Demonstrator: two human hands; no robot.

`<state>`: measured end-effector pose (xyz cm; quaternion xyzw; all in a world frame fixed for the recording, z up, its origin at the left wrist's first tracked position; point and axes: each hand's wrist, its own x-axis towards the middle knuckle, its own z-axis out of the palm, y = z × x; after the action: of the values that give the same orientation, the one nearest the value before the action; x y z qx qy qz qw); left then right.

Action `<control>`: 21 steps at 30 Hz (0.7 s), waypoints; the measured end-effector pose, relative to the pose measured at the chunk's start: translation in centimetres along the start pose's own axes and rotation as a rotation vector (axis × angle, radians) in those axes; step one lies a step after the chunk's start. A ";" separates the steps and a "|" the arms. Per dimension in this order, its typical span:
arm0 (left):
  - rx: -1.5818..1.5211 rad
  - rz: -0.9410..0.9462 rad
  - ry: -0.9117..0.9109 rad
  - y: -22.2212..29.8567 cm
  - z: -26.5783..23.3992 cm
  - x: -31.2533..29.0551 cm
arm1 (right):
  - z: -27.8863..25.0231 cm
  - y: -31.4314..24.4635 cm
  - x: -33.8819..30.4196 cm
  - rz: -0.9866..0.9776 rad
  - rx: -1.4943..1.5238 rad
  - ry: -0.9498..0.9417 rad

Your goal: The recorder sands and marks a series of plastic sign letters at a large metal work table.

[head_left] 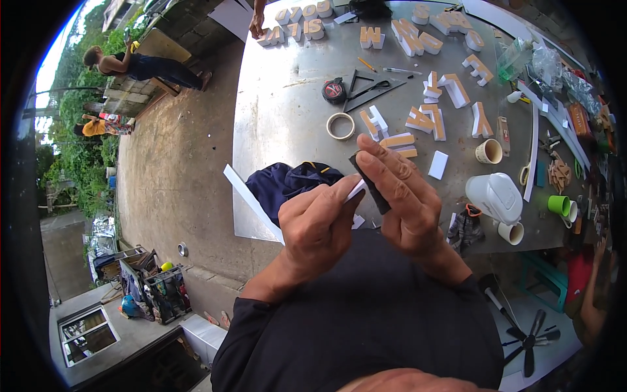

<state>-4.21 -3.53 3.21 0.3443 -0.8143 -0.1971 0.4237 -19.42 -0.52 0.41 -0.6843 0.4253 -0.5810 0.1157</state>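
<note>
My left hand [317, 225] is closed, pinching a small white piece [356, 190] between thumb and fingers. Just to its right, my right hand [408, 199] holds a dark, flat strip that looks like sandpaper [373, 186] along its straightened fingers. The strip faces the white piece, very close to it; whether they touch I cannot tell. Behind my left hand lies a bunched dark blue cloth [287, 185], and a long white strip [251, 201] slants beside it. A small white block [438, 164] rests on the table beyond my right hand.
The metal table [287, 104] bears several white and tan block letters [428, 121], a tape roll [340, 126], a tape measure [334, 91], a set square [369, 91], a white tub [494, 198] and cups [488, 151]. Another person's hand [257, 25] touches letters at the far edge.
</note>
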 end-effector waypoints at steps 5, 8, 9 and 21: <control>0.011 0.042 -0.016 -0.8 0.0 0.0 | 0.0 0.1 0.2 -0.087 -0.091 -0.024; 0.017 0.040 -0.022 -1.0 0.0 -0.2 | 0.1 0.4 0.2 -0.048 -0.128 -0.021; 0.030 0.046 -0.032 -1.1 -0.1 -0.4 | 0.1 0.3 0.2 -0.057 -0.112 -0.033; 0.042 0.047 -0.059 -1.4 -0.2 -0.6 | 0.2 0.3 0.5 -0.018 -0.040 -0.023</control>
<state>-3.24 -4.03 2.10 0.3282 -0.8382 -0.1800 0.3965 -19.35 -1.14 0.53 -0.6971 0.4292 -0.5653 0.1015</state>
